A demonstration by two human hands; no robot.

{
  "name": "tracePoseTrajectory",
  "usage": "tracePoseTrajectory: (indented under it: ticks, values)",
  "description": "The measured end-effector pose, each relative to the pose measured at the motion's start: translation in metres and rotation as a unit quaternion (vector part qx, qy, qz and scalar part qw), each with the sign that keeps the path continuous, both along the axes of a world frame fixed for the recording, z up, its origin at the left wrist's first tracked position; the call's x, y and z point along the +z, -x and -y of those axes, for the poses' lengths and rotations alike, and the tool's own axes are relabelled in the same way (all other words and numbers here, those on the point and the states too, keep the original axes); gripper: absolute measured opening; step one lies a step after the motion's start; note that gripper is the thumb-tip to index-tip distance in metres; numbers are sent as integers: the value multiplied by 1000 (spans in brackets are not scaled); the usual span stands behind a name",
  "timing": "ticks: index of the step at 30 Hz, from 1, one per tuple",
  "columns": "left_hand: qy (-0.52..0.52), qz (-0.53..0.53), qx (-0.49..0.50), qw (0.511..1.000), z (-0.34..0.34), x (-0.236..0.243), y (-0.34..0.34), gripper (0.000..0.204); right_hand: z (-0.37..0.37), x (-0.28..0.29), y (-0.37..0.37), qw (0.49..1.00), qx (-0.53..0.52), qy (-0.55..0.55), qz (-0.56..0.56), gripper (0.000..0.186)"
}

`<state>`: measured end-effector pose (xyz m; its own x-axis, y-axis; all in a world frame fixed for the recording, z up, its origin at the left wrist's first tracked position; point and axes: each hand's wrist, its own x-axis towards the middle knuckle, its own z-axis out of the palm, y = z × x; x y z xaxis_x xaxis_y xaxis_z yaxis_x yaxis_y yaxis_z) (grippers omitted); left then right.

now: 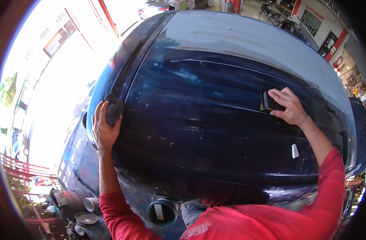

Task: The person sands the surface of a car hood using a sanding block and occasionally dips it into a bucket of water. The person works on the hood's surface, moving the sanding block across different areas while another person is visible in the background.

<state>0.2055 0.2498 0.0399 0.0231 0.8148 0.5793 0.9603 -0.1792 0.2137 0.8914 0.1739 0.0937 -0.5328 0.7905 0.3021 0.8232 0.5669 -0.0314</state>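
A dark blue car roof (215, 160) spreads out in front of me, glossy in places and dotted with water drops. Its far part carries a dull grey coat (247, 34). At the roof's left edge, my left hand (105, 132) is closed around a dark grey crumpled cloth (115, 111). Over on the right half, my right hand (293, 110) grips a dark sanding block (266, 99) with a yellowish lower edge, pressed flat on the panel. My fingers cover most of the block.
A small whitish piece (295, 151) lies on the roof below my right forearm. Down by my body is a green bucket (161, 213). Several containers (87, 218) crowd the lower left beside a red metal rack (25, 168). A motorcycle (270, 15) stands at the back right.
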Motion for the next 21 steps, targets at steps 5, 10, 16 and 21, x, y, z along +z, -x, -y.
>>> tracePoseTrajectory:
  ticks: [5, 10, 16, 21]
  values:
    - [0, -6, 1, 1000, -6, -10, 6, 74, -136, -25, 156, 988, 90, -123, 18, 74]
    - [-6, 44, -67, 997, -9, -12, 15, 72, -258, -44, 338, 996, 64, -56, 11, 78]
    - [1, 56, -100, 993, -14, -18, 25, 71, -156, -34, 134, 998, 23, -59, 4, 75]
    - [-2, 58, -114, 992, -16, -21, 20, 70, 28, 2, -106, 973, -231, -3, 21, 76]
